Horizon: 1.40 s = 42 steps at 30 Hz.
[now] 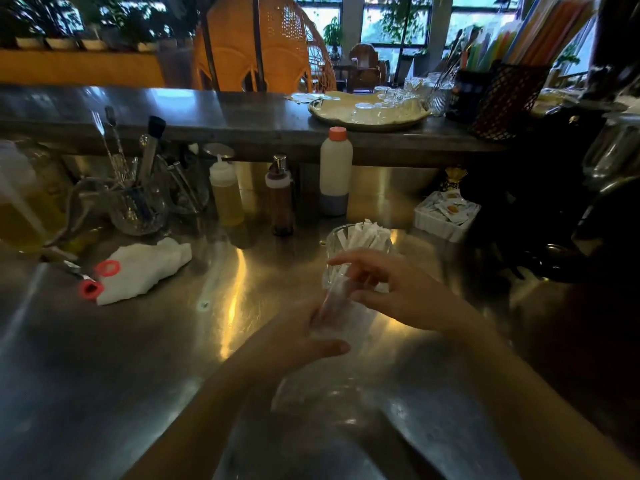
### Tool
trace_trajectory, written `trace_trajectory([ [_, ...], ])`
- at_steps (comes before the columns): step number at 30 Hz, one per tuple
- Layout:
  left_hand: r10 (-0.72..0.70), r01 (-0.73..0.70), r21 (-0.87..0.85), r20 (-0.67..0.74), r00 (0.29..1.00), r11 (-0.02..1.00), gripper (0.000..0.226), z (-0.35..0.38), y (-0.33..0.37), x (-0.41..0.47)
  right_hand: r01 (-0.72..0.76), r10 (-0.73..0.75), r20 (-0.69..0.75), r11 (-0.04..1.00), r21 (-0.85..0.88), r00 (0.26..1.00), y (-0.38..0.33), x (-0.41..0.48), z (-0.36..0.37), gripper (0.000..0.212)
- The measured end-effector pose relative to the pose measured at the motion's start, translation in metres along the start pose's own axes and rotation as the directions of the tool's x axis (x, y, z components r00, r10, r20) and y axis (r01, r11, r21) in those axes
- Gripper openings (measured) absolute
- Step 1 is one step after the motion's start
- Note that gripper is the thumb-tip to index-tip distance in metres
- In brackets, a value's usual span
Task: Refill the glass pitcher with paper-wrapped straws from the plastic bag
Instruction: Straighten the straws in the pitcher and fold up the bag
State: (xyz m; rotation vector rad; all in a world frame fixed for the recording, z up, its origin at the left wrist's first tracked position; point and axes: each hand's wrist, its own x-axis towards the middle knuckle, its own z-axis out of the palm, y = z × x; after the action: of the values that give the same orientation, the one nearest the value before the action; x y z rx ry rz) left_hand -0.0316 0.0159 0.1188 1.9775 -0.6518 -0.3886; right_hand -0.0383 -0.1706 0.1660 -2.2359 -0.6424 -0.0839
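The glass pitcher (358, 251) stands on the steel counter in the middle, with white paper-wrapped straws (365, 233) sticking up out of it. A clear plastic bag (341, 320) lies blurred just in front of the pitcher and trails toward me. My left hand (304, 337) holds the bag from below, thumb pointing right. Over the bag's top, against the front of the pitcher, my right hand (391, 289) hovers with its fingers spread. Whether it pinches the bag or a straw is blurred.
A crumpled white cloth (145, 268) with two red caps lies at the left. Squeeze bottles (227, 192) and a white bottle (335, 171) stand behind the pitcher. A white basket of sachets (446, 214) sits at the right, beside a dark machine (554, 202). Glass jars of tools (138, 199) stand at the back left.
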Motion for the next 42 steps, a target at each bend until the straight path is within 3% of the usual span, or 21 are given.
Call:
trace_trajectory([
  [3,-0.048,0.031,-0.158,-0.106,0.993,0.987,0.015,0.006,-0.004,-0.003,0.051,-0.051,-0.024,0.999,0.011,0.998,-0.011,-0.001,-0.009,0.052],
  [6,-0.002,-0.034,-0.184,-0.191,0.982,0.982,0.004,0.004,-0.006,-0.009,0.032,-0.03,-0.088,0.999,0.025,0.996,-0.008,-0.005,-0.017,0.048],
  [9,-0.023,-0.06,-0.279,-0.283,0.959,0.958,0.005,0.002,-0.006,-0.013,-0.069,0.095,-0.109,0.974,0.218,0.99,0.003,-0.01,-0.018,0.047],
  [13,-0.067,-0.087,-0.38,-0.375,0.925,0.921,0.009,0.003,-0.009,-0.015,-0.161,0.22,-0.065,0.857,0.489,0.973,0.02,-0.02,-0.001,0.059],
  [15,-0.078,-0.103,-0.413,-0.399,0.914,0.905,0.007,0.006,-0.011,-0.015,-0.158,0.274,-0.086,0.752,0.64,0.958,0.03,-0.024,0.012,0.061],
  [19,-0.169,-0.119,-0.536,-0.458,0.873,0.835,0.014,0.011,-0.018,-0.017,-0.12,0.364,-0.112,0.558,0.821,0.925,0.042,-0.03,0.035,0.049],
  [24,-0.327,-0.084,-0.666,-0.468,0.821,0.741,0.029,0.015,-0.023,-0.018,-0.17,0.414,-0.128,0.609,0.775,0.901,0.045,-0.035,0.062,0.021],
  [31,-0.524,0.181,-0.687,-0.33,0.785,0.704,0.025,0.028,-0.043,-0.031,-0.206,0.493,-0.175,0.623,0.754,0.852,0.073,-0.033,0.083,0.028],
  [35,-0.561,0.206,-0.66,-0.384,0.733,0.722,0.025,0.034,-0.069,-0.047,-0.31,0.501,-0.09,0.656,0.688,0.861,0.091,-0.034,0.104,0.011],
  [39,-0.594,0.254,-0.59,-0.498,0.632,0.766,0.031,0.038,-0.09,-0.053,-0.343,0.549,-0.102,0.646,0.682,0.83,0.093,-0.032,0.127,0.025],
  [42,-0.564,0.32,-0.467,-0.63,0.533,0.824,0.034,0.036,-0.105,-0.057,-0.363,0.535,-0.125,0.708,0.606,0.835,0.091,-0.03,0.142,0.034],
])
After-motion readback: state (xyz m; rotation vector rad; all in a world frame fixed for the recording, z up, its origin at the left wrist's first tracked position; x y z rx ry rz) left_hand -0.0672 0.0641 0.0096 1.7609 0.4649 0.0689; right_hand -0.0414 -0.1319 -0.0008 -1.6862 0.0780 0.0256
